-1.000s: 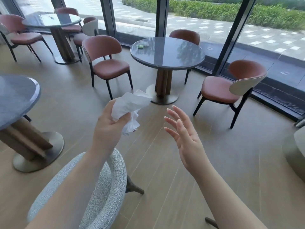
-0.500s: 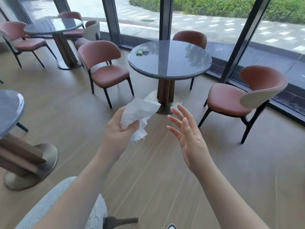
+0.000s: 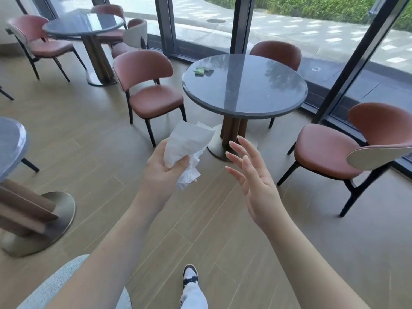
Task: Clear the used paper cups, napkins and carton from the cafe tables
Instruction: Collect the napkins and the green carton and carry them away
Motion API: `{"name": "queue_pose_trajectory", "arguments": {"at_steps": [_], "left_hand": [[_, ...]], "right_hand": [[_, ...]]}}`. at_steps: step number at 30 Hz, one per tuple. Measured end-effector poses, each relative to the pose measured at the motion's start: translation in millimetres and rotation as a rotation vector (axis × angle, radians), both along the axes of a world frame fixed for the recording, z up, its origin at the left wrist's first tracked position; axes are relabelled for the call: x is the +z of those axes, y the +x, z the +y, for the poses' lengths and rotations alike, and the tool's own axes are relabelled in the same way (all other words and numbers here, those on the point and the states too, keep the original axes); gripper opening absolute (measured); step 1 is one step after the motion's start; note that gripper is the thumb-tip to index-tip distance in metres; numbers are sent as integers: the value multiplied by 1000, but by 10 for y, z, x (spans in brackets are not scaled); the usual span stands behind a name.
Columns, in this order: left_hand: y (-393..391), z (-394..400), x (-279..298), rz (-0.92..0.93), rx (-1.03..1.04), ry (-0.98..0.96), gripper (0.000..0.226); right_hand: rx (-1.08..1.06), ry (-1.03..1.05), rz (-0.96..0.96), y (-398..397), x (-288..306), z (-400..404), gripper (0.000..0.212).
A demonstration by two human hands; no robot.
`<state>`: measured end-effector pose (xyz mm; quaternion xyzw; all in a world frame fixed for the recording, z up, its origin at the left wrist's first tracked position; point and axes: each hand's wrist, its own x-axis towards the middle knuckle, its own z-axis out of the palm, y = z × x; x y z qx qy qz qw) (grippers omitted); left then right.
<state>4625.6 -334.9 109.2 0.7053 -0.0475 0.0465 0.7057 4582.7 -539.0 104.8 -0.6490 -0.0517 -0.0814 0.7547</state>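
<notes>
Napkins (image 3: 186,148): crumpled white wad, bunched in the left hand (image 3: 162,172), top edge sticking up above the fist, ragged tail hanging below the thumb side.
Left grip: fingers and thumb curled round the wad, held in mid-air over the floor.
Right hand (image 3: 254,177): just right of the wad, not touching it, fingers spread and straight, palm facing the wad, holding nothing.
Round table (image 3: 245,103): beyond both hands, dark grey glossy top.
Green scrap (image 3: 200,71): small item on the far-left part of that tabletop, well beyond the grip; what it is, cannot tell.
Chairs: pink one (image 3: 153,94) beyond-left of the grip, another (image 3: 347,150) to the right of the open hand.
Shoe (image 3: 190,275): below the hands, on wood-look floor.
</notes>
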Motion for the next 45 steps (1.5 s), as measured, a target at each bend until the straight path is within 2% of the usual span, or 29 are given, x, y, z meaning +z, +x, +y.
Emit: {"name": "queue_pose_trajectory", "arguments": {"at_steps": [6,10,13,20,28,35,45], "left_hand": [[975,213,-83,10,39,-21,29],[1675,270,9,-24,8,-18,31],[2127,210,74,-53,-35,-3,33],[3059,-39,107,-70,-79,24,35],[4315,-209,-11,-29,-5,109,32],[5286,-269,58,-8,51,113,37],[6564,226,-192,45,56,109,38]], "right_hand": [[3,-7,9,1047,-23,193,53],[-14,-25,-9,1710,38,317,45],[-35,-40,-26,2118,70,297,39],[-56,-29,-31,3053,70,85,40],[-17,-28,-23,4472,-112,-176,41],[77,-35,-17,5736,33,-307,39],[123,-8,11,7095,-214,283,35]]}}
